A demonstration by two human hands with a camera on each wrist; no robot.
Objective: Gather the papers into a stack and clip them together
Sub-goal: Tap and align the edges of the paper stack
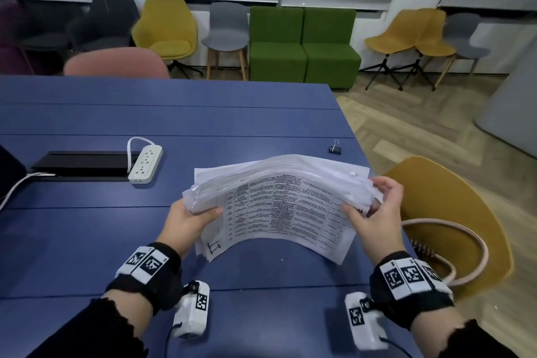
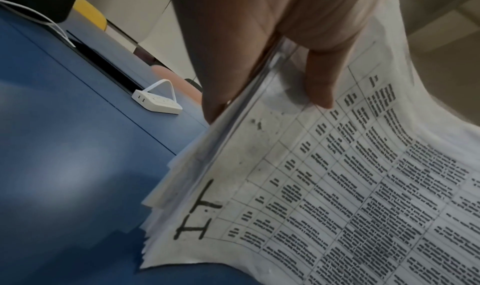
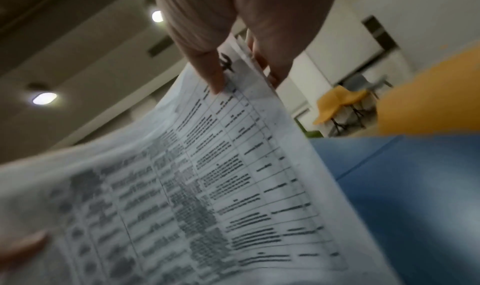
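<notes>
A thick stack of printed papers [image 1: 276, 203] is held up over the blue table [image 1: 116, 227], bowed upward in the middle, its lower edge near the tabletop. My left hand [image 1: 191, 218] grips the stack's left edge, thumb on the printed front sheet [image 2: 337, 186]. My right hand [image 1: 374, 206] grips the right edge, thumb on the front [image 3: 213, 166] and fingers behind. A small black binder clip [image 1: 335, 148] lies on the table beyond the stack, near the right edge, apart from both hands.
A white power strip [image 1: 145, 164] lies at the left beside a black cable tray [image 1: 81, 164]. A yellow chair [image 1: 453, 212] holding a bag with pale handles stands right of the table. More chairs and green seats [image 1: 302, 46] line the far wall.
</notes>
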